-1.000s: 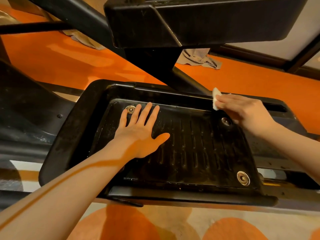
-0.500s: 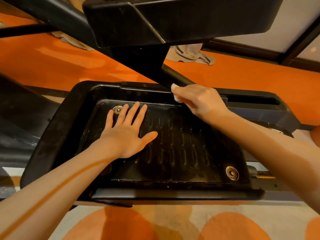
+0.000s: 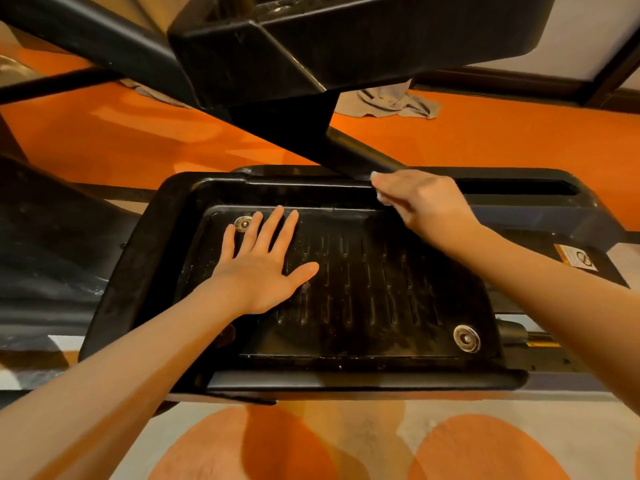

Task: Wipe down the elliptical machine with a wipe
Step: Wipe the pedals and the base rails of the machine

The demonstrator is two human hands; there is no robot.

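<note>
While our left hand [image 3: 263, 268] lies spread flat on the pedal [image 3: 363, 292], our right hand [image 3: 419, 202] pinches the wipe [image 3: 380, 196] at its far rim (tread looks dusty, most remains).

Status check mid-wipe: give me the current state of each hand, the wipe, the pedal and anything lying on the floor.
left hand: flat, fingers spread, pressing on the pedal tread
right hand: curled around the wipe at the pedal's far rim
wipe: bunched, mostly hidden in the hand
elliptical pedal: level, dusty specks on tread
grey cloth: crumpled on orange floor
</note>
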